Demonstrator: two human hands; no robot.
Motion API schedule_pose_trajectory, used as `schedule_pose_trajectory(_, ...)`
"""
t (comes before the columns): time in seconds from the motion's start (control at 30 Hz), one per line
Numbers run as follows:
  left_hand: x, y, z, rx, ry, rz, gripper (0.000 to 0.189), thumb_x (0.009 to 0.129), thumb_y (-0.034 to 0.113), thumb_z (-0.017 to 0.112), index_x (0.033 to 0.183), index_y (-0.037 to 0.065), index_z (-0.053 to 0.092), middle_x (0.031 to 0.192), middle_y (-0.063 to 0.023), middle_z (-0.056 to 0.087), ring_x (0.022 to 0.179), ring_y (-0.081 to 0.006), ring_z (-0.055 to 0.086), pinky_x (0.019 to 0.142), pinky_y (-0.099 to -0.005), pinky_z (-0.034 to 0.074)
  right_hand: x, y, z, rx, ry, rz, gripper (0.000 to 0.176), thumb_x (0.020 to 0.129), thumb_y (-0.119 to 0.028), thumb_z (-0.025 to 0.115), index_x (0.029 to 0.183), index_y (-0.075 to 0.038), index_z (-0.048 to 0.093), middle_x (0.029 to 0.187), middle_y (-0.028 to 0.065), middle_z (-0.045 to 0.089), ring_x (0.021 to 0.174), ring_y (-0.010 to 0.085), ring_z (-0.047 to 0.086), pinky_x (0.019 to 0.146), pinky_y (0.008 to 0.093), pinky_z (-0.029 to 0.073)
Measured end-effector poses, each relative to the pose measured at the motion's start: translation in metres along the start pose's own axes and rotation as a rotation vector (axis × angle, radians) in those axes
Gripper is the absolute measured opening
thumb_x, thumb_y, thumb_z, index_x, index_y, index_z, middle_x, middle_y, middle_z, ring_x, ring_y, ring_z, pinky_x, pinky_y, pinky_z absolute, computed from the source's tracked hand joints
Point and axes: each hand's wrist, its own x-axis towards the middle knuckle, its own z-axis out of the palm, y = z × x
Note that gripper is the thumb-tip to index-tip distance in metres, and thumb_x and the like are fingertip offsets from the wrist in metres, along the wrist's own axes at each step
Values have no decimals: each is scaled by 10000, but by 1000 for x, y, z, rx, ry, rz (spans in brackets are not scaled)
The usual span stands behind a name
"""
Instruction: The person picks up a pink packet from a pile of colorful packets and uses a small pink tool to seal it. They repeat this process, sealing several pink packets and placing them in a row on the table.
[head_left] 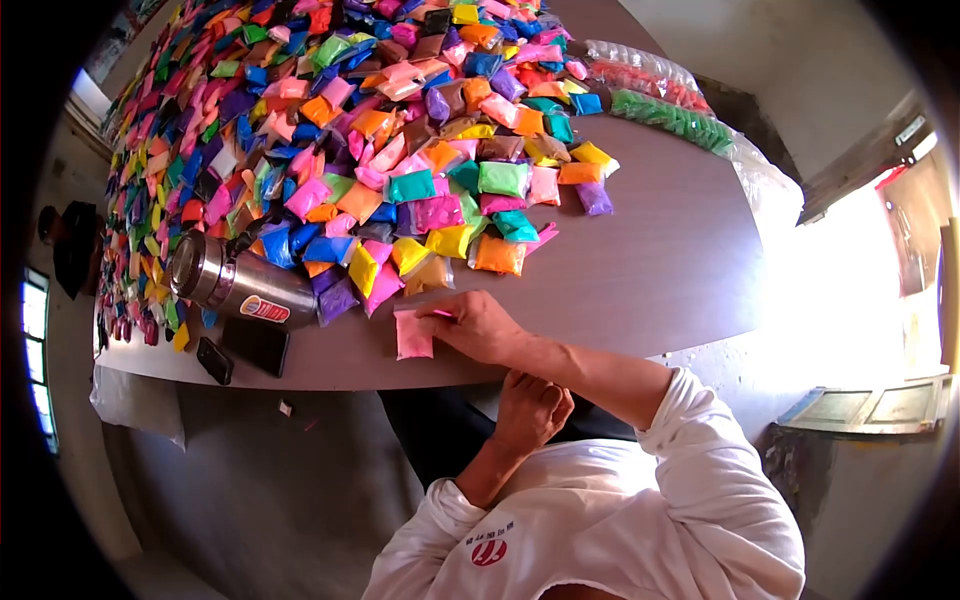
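Note:
My right hand (480,325) pinches a small clear packet of pink clay-like stuff (414,336) by its upper side, over the near edge of the table. Below that forearm, close to my lap, my left hand (535,408) is closed with the fingers curled in. Whatever may be inside it is hidden. Just beyond the pink packet lie an orange packet (497,255), a brown packet (428,275) and a purple packet (337,300), at the near border of a wide heap of many-coloured packets (400,150).
A steel flask (245,283) lies on its side left of my hands, with a dark phone (256,345) and a small black object (214,361) near the table edge. Rows of clear, red and green bags (670,120) line the far right edge of the table (660,260).

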Motion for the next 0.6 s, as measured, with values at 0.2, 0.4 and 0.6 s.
schedule_pose_trajectory(0.2,1,1,1,36,54,-12,241,687,24,616,567,82,415,562,-62,469,562,-219,520,849,-364,421,3,-5,-57,-229,217,33,159,821,-101,588,956,-37,639,718,152,608,611,245,605,585,316,476)
schedule_pose_trajectory(0.4,2,3,-1,20,15,-32,259,677,20,623,555,92,407,533,-48,438,510,-197,480,874,-354,413,68,7,-124,-578,489,-71,177,813,-195,567,807,-53,671,632,163,589,598,317,595,553,402,458)
schedule_pose_trajectory(0.6,14,3,-11,-79,57,-115,317,686,17,629,514,101,376,498,-31,411,487,-202,458,817,-338,427,113,10,-136,-785,400,-12,206,783,-220,562,807,-45,667,689,151,621,653,296,609,575,416,462)
